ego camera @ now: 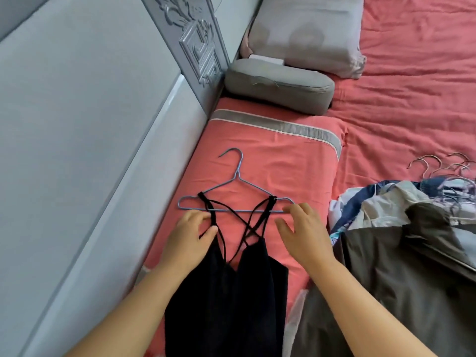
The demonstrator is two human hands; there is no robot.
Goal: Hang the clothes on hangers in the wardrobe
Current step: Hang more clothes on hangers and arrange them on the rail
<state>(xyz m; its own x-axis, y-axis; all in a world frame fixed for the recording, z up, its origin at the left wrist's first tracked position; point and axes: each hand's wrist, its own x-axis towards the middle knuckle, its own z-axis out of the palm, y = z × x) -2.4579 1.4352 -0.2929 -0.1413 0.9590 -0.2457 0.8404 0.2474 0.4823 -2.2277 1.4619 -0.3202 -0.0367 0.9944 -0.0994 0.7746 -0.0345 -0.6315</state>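
The bedspread [412, 73] is coral red, plain. The pillow [270, 155] on it is the same coral red, with a grey band edged in white near its far end. The hanger [235, 176] is pale blue. The dress [231, 305] on it is solid black, thin straps included. The cushion [278, 86] is plain grey-green. The far pillow [309, 32] is pale lilac-grey with faint large round blotches. The headboard [195, 47] is light grey with a carved leaf pattern. The heap of clothes [401, 228] shows olive-brown, navy, white and pale teal prints. The spare hangers [443, 163] look silvery-pink.

Matt black cloth top [226, 300]; wire hanger [235, 199]
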